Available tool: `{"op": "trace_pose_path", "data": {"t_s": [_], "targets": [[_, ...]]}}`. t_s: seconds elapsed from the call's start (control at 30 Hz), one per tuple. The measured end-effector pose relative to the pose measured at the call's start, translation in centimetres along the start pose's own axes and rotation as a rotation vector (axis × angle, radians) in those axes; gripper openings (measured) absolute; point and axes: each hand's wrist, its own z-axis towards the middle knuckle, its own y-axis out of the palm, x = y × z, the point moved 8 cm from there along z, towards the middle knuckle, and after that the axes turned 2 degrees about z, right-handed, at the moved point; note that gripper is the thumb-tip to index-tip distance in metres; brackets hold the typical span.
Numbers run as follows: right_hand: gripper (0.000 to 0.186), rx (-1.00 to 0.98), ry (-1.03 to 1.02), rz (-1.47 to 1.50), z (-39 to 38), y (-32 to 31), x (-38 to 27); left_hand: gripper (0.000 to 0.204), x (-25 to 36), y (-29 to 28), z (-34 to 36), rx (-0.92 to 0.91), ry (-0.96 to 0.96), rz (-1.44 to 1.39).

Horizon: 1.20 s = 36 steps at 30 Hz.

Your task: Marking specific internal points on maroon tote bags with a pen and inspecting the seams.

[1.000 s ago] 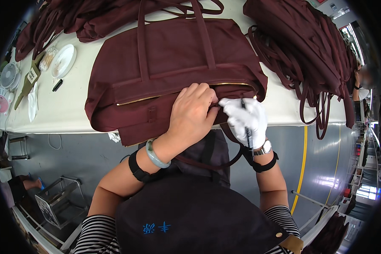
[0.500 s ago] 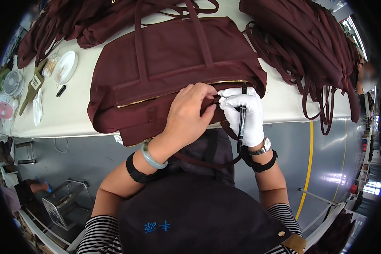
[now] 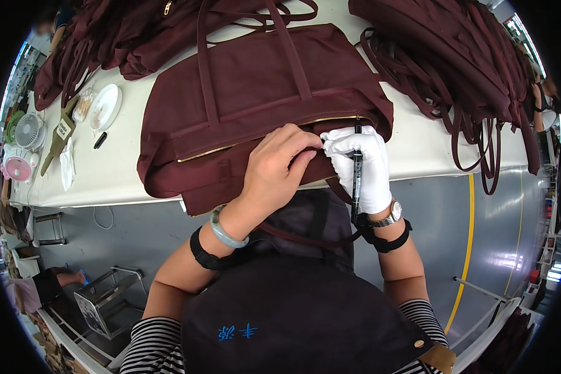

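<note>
Your left hand [image 3: 274, 171] presses flat on the bag [image 3: 255, 100] by its zipper [image 3: 262, 137]. Your gloved right hand [image 3: 361, 165], beside it, grips a pen [image 3: 356, 181].

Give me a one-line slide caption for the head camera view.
Bare left hand presses a maroon bag by its zipper while the gloved right hand holds a pen.

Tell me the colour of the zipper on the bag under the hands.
Gold, on the dark maroon bag; the zipper shows best in the head view.
</note>
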Motion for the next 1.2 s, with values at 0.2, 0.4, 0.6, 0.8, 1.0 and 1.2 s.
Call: {"op": "trace_pose_path", "data": {"t_s": [0.2,0.4,0.6,0.8,1.0,1.2], "targets": [[0.034,0.005,-0.026,0.01,-0.1,0.0,0.2,0.018,-0.2,-0.1,-0.1,0.032,-0.021,-0.023],[0.036,-0.011,-0.006,0.009,-0.2,0.2,0.3,0.016,-0.1,-0.1,-0.1,0.028,-0.005,0.004],[0.035,0.012,-0.001,0.041,0.0,0.1,0.1,0.016,-0.3,-0.2,-0.1,0.014,-0.044,-0.007],[0.033,0.054,0.088,0.016,0.4,-0.1,0.0,0.01,-0.9,-0.3,0.5,-0.108,-0.309,-0.215],[0.035,0.061,0.104,-0.095,0.3,0.2,-0.5,0.015,-2.9,0.2,1.4,-0.488,-0.571,-0.229],[0.038,0.148,0.101,-0.203,-0.1,-0.2,-0.8,0.013,-3.7,1.6,1.7,-0.695,-0.781,-0.423]]}}
